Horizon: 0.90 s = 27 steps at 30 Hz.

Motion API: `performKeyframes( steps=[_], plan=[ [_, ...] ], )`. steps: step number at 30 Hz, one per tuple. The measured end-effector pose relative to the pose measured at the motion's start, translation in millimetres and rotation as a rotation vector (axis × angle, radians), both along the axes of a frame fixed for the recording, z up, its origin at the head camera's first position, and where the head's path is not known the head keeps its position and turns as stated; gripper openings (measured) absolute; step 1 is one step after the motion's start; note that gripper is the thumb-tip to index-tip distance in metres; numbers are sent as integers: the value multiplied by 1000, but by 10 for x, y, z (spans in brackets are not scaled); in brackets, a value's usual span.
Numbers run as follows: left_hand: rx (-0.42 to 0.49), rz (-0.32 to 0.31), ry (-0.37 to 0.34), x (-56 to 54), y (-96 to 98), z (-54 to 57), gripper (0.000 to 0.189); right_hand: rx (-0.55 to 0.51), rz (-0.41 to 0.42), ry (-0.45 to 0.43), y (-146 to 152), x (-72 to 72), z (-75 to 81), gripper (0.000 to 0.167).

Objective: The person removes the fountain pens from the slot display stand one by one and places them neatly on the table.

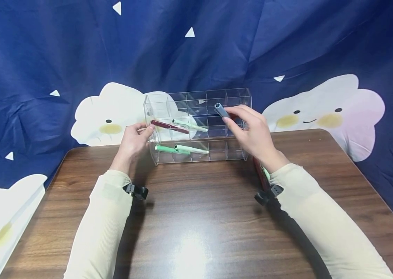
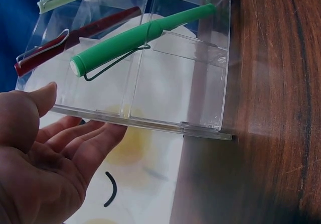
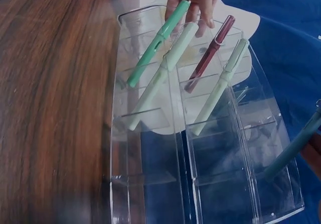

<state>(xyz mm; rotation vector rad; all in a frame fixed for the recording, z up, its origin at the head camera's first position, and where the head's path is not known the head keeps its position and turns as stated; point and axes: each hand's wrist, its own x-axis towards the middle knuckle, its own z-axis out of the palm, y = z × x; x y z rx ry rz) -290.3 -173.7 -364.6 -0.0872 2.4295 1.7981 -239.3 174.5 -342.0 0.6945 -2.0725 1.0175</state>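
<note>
A clear plastic pen rack (image 1: 226, 155) with rows of compartments stands at the back of the table. My left hand (image 1: 134, 141) grips its left side edge, thumb in front and fingers behind. In my right hand (image 1: 254, 131), thumb and fingers pinch a blue-grey pen (image 1: 221, 110), held at the rack's upper right compartments. Whether the pen's far end touches the rack I cannot tell. On the middle tier lie a dark red pen (image 1: 169, 126) and a pale green pen (image 1: 190, 125). Below them are a bright green pen (image 1: 172, 149) and another pale green pen (image 1: 191, 149).
Under my right wrist, red and green items (image 1: 262, 174) lie on the table, mostly hidden by the arm. The brown wooden table (image 1: 196, 201) reaches back to a blue curtain (image 1: 217, 46) with cloud prints, which hangs right behind the rack.
</note>
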Motion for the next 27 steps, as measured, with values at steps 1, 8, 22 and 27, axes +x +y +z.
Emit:
performKeyframes(
  steps=[1,8,22,27],
  plan=[
    [-1,0,1,0,2,0,54,6,-2,5,14,5,-10,24],
    [11,-2,-4,12,10,11,54,41,-7,30,113,62,-100,26],
    [-20,-17,-4,10,10,47,55,3,-42,4,280,154,-260,24],
    [-28,-14,3,10,4,32,53,-5,-59,-17,344,188,-320,24]
  ],
)
